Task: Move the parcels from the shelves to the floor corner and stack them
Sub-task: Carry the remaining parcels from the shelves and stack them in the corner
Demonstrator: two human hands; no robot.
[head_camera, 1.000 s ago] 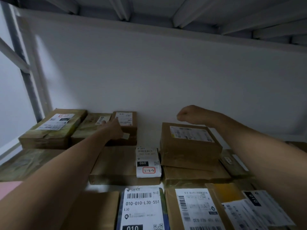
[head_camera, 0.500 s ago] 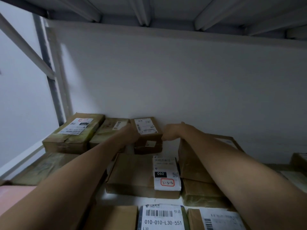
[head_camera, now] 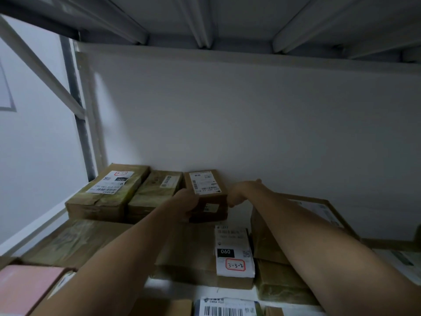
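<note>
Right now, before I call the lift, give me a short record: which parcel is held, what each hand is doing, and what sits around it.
target: small parcel, white label on top, at the back of the shelf by the wall
left hand: grips its left front corner
right hand: curled against its right side, apparently gripping
lifted: cannot tell
left neighbour: taped parcel, close beside it
in front, lower: flat parcel labelled 060
right: larger box under the right forearm
</note>
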